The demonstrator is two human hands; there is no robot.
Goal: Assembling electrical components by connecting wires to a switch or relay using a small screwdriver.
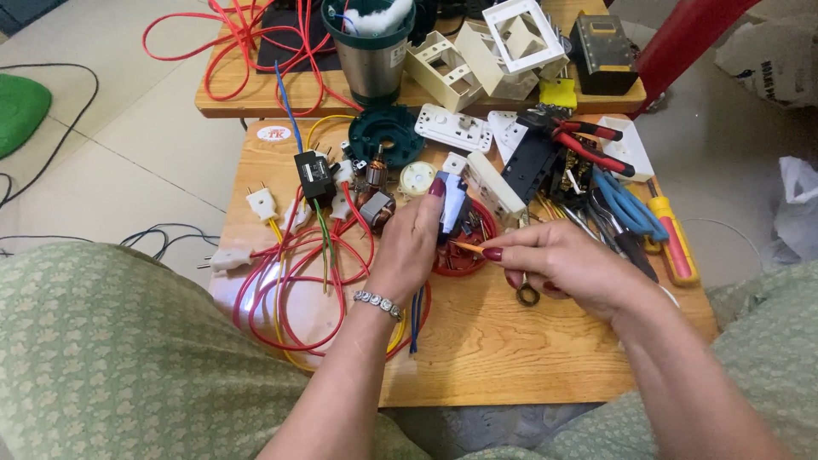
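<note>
Wooden bench (511,358) fills the frame's middle, cluttered; at left, white plugs (261,203) trail red wire loops (290,298); at centre the left hand (409,247), braceleted, grips a small dark electrical part (452,204) upright over a red round tray (464,255); right of it the right hand (558,264) pinches a thin orange wire (468,248) touching that part; red-handled pliers (588,140) and a yellow-and-red screwdriver (673,238) lie at right.

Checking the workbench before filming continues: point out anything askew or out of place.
Red wires sprawl in tangled loops past the wooden table's left edge. The green round housing lies detached among loose motor parts. Nothing looks spilled.
</note>
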